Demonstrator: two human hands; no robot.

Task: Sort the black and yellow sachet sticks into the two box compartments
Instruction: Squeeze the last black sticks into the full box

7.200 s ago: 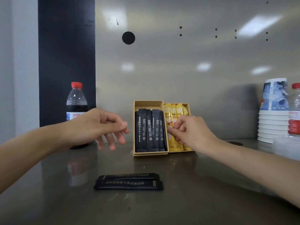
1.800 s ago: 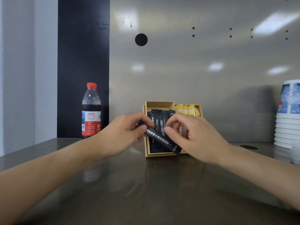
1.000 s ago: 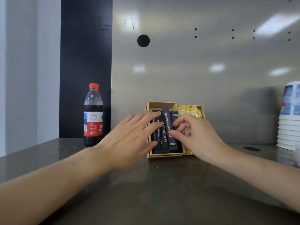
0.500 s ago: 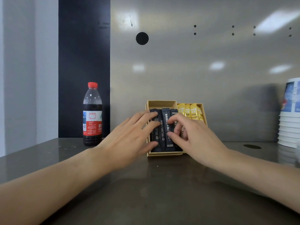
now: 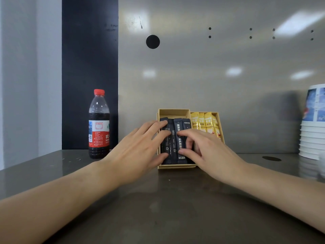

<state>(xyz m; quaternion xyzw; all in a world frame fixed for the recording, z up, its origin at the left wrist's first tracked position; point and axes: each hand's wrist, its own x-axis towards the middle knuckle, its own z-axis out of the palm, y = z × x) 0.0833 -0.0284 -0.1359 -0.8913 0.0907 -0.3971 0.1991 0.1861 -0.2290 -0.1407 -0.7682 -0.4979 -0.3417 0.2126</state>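
A shallow tan cardboard box with two compartments (image 5: 176, 166) stands on the dull grey steel counter (image 5: 167, 208), its back against the brushed metal wall (image 5: 211, 76). The slim black sachet sticks (image 5: 178, 124) lie side by side, lengthwise, in the box's left compartment. The yellow sachet sticks (image 5: 202, 122) stand packed together in its right compartment.

Both bare hands are at the box's left compartment. The left hand (image 5: 139, 150) comes in from the box's left side with its fingers straight and spread, laid flat across the black sticks and gripping nothing. The right hand (image 5: 207, 150) reaches over the box's front right corner with its fingers bent. Its forefinger tip and thumb tip touch one of the middle black sticks, set apart along the stick's length. Whether they pinch it or only press on it I cannot tell.

Well to the left of the box stands a clear plastic bottle of dark drink with a red cap and a red-and-white label (image 5: 98, 124). Far to the box's right, at the edge of sight, is a stack of white paper cups (image 5: 312, 138).
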